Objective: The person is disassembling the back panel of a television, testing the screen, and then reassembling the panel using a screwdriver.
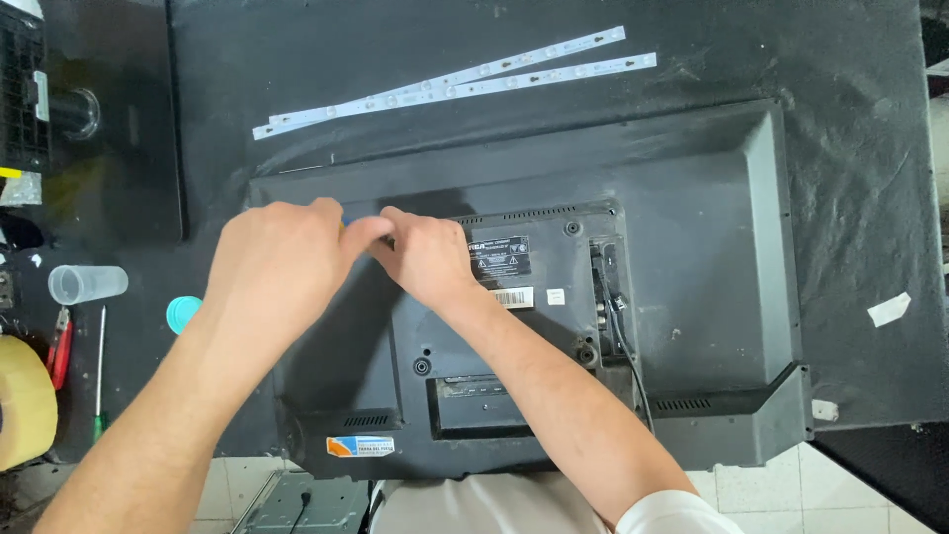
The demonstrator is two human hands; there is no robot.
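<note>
A black television (pixel 692 277) lies back-up on the dark table (pixel 870 148), its near edge overhanging the table's front edge. Bare tabletop stays open toward the right edge; two white light strips (pixel 455 81) lie beside the far edge. The left hand (pixel 282 262) and right hand (pixel 425 257) meet, fingers curled, over the rear panel's upper left; what they pinch is hidden, only a blue-yellow sliver showing.

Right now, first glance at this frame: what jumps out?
A black flat-screen TV lying face down on the dark table fills the middle. Both hands meet on its back panel, the left hand and right hand close together at the upper left. Two white light strips lie beyond the TV, near the table's far edge.
</note>
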